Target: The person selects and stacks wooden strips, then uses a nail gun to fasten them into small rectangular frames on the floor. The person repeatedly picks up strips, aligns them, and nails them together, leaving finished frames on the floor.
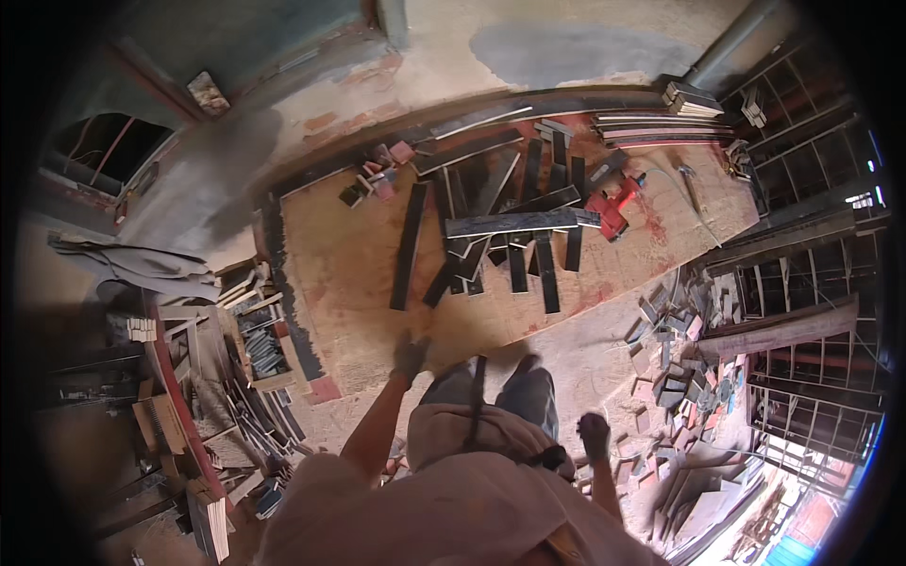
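Note:
My left hand (411, 358), in a dark glove, is at the near edge of a plywood-topped table (349, 274), its fingers stretched toward the surface. Nearest it on the tabletop lies a long black-faced wooden strip (409, 247). Beyond it is a loose pile of similar dark strips, with one long strip (514, 223) across the top. My right hand (595, 436), also gloved, hangs low beside my body, away from the table. Its fingers look curled; whatever is in them, if anything, is hidden.
A red power tool (613, 206) and a hammer (694, 189) lie on the table's right part. Small blocks (382, 173) sit at its back left. Wood offcuts (684, 368) litter the floor at right. Stacked boards (255, 406) stand at left. A metal grille (802, 377) borders the right.

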`<state>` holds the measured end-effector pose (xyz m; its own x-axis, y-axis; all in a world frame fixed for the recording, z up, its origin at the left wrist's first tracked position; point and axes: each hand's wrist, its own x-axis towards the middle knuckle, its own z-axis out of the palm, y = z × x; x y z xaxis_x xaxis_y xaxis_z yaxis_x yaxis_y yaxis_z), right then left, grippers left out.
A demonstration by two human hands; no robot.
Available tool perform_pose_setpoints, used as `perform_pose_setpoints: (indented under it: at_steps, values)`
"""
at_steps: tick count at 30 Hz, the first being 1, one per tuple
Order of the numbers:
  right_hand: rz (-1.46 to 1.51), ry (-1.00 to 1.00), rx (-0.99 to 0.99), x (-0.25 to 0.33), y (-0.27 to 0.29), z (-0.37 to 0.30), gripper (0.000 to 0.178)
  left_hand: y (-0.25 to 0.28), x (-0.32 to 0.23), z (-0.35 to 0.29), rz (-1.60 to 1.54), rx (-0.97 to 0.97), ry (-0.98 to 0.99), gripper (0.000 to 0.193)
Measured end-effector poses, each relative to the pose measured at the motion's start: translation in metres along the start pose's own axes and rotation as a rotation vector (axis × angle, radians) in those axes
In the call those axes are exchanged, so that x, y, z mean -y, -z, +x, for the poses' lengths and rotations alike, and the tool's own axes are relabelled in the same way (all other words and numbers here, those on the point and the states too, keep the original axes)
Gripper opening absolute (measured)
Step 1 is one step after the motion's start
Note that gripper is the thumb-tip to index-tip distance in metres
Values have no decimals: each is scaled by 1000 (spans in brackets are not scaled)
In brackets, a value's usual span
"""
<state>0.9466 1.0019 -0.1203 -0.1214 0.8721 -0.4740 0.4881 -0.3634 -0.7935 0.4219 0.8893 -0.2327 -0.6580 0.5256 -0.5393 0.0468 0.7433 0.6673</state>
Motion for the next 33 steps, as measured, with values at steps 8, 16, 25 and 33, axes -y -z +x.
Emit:
perform_pose_setpoints:
  at_steps: [8,16,25,33]
  values:
    - [-698,543,224,138,26,314,54,-44,23,-121,-483,-550,254,76]
    - [-1436,957,282,274,31,539,50,-271,-52,-285,-747,-873,506,71]
    - [-1826,1228,420,262,52,671,58,-374,-249,-164,-1050,-723,277,44]
    - [-2057,1316,614,286,33,746,66,-421,-437,1,-2210,22,705,40]
